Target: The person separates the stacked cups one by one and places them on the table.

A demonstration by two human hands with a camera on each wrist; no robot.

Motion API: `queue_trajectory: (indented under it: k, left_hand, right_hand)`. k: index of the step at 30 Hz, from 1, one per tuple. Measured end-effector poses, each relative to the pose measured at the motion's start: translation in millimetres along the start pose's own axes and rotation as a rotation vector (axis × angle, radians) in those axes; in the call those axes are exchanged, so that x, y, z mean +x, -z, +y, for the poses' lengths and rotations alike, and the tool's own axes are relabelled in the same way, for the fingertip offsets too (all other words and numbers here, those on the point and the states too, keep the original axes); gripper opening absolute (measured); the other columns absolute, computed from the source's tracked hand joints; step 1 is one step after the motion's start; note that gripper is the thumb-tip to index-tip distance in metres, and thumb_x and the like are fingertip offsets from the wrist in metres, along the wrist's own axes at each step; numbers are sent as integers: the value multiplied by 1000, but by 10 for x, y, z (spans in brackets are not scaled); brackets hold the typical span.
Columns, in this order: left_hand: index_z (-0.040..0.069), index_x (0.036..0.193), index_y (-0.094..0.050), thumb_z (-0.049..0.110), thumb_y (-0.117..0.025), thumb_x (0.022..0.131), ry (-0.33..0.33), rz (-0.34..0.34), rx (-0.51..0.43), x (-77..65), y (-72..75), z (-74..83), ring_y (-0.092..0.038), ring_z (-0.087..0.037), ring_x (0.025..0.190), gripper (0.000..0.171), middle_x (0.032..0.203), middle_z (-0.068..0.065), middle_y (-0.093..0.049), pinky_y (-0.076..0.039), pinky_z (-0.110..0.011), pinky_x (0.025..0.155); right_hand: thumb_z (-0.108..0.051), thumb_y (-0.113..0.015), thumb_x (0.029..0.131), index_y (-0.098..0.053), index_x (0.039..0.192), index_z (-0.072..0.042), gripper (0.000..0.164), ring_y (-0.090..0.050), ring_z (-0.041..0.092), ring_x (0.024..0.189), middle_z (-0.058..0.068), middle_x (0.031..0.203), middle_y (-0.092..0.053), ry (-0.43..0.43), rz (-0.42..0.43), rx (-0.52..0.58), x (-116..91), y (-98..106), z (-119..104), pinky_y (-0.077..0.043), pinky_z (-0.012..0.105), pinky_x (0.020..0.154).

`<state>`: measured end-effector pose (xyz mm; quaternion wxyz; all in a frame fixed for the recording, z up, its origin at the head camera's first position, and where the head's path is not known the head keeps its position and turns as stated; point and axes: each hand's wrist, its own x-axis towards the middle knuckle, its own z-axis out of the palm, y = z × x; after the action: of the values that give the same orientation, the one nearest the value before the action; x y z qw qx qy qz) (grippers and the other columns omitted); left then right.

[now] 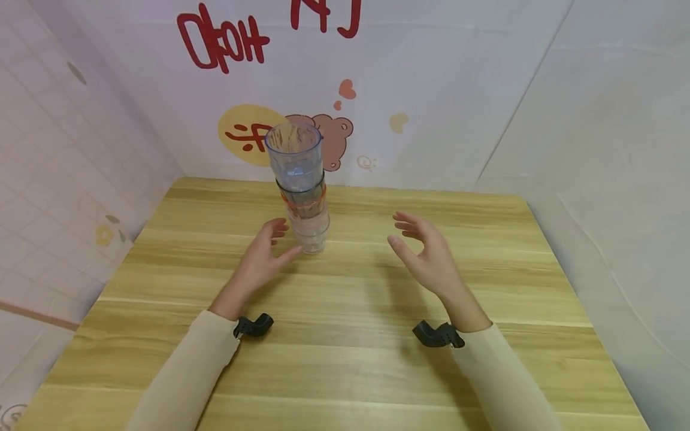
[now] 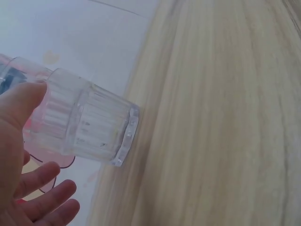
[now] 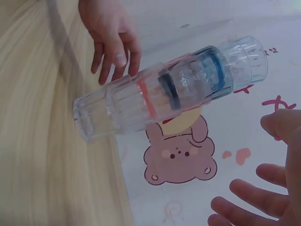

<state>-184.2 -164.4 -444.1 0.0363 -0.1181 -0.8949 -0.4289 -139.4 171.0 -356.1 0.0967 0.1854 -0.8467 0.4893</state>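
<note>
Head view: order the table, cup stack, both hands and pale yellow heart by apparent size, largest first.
1. Table
2. Cup stack
3. Left hand and right hand: too alike to rank
4. Pale yellow heart

The person's left hand (image 1: 263, 254) is held out, fingers softly bent, thumb apart. The right hand (image 1: 428, 257), well apart from it, mirrors that pose. Behind them, the left forearm (image 1: 180, 374) and right forearm (image 1: 501, 371) slant outward.

A bare left hand (image 2: 10, 165), thumb parted from fingers, is beside a stack of transparent ribbed tumblers (image 2: 70, 113) on a pale wood-grain tabletop (image 2: 211, 113).
</note>
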Motion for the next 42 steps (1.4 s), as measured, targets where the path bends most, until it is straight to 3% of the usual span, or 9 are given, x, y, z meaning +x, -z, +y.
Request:
queue_trajectory:
  k: [7, 15, 27, 35, 42]
  left_hand:
    - [6, 144, -30, 48, -67, 85, -6, 8, -19, 12, -35, 9, -48, -32, 123, 81, 137, -15, -47, -41, -45, 101]
    - [5, 144, -30, 41, -70, 86, -7, -1, -35, 55, -80, 13, -48, -34, 122, 79, 137, -15, -47, -42, -48, 100]
    - [8, 145, -30, 40, -70, 85, 42, -10, -61, 109, -117, 2, -48, -36, 123, 79, 138, -15, -45, -42, -47, 101]
    - [7, 145, -28, 43, -69, 85, 18, -8, -101, 172, -150, -8, -47, -34, 123, 81, 141, -12, -42, -42, -47, 101]
    - [7, 145, -28, 43, -71, 84, 19, -5, -143, 181, -189, -14, -48, -31, 121, 83, 140, -12, -43, -42, -48, 101]
  right_hand:
    - [-12, -63, 92, -49, 134, -5, 45, -55, 30, 115, 13, 130, -56, 72, 9, 36, 149, -61, -169, -43, 50, 99]
    - [-14, -63, 92, -49, 135, -9, 45, -55, 28, 116, 11, 131, -56, 52, 4, 72, 278, -116, -295, -44, 45, 99]
    - [-10, -63, 91, -46, 137, -4, 49, -51, 38, 120, 16, 133, -53, 125, -18, 148, 505, -246, -491, -41, 50, 101]
    - [-6, -64, 90, -42, 138, 1, 53, -51, 41, 120, 22, 133, -51, 182, -16, 188, 656, -322, -598, -39, 51, 103]
    - [-5, -66, 89, -42, 136, 6, 54, -51, 35, 122, 21, 132, -52, 205, 5, 199, 757, -403, -644, -40, 49, 103]
